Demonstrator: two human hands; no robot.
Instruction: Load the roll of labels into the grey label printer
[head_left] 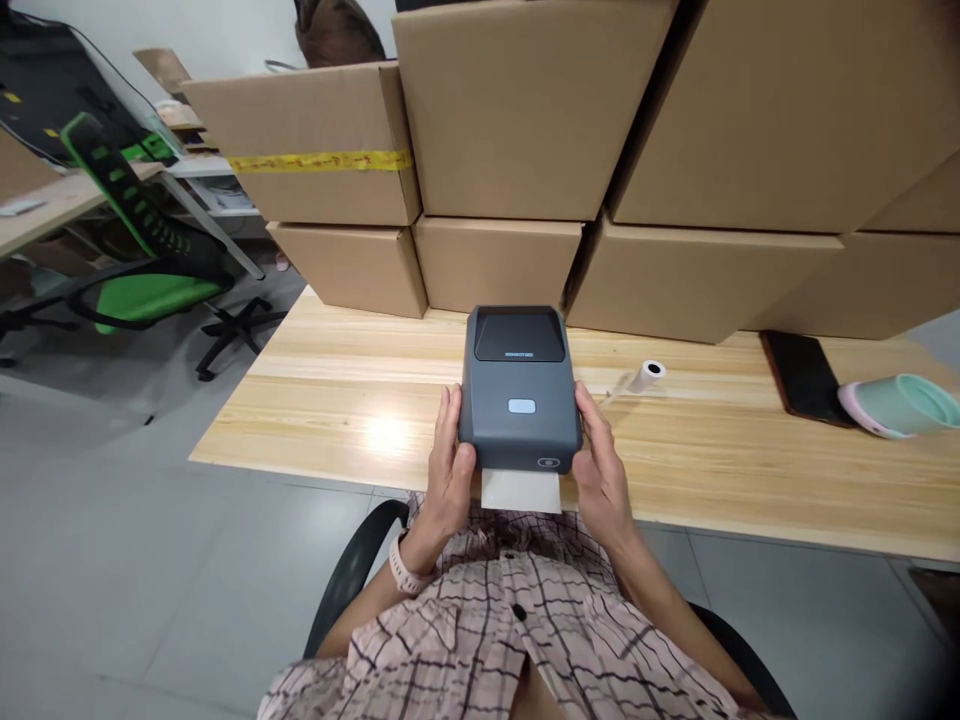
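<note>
A dark grey label printer sits at the front of the wooden table, its dark window toward the back and a pale button in the middle of its top. White label paper sticks out of its front, over the table edge. My left hand presses against the printer's left side, thumb at the front corner. On the opposite side my right hand lies along the casing in the same way. Together they grip the printer between them. The undersides of both palms are hidden.
Stacked cardboard boxes line the table's back. To the right are a small white paper roll, a dark phone and a mint-green cup. A green office chair stands at left; a person's head shows behind the boxes.
</note>
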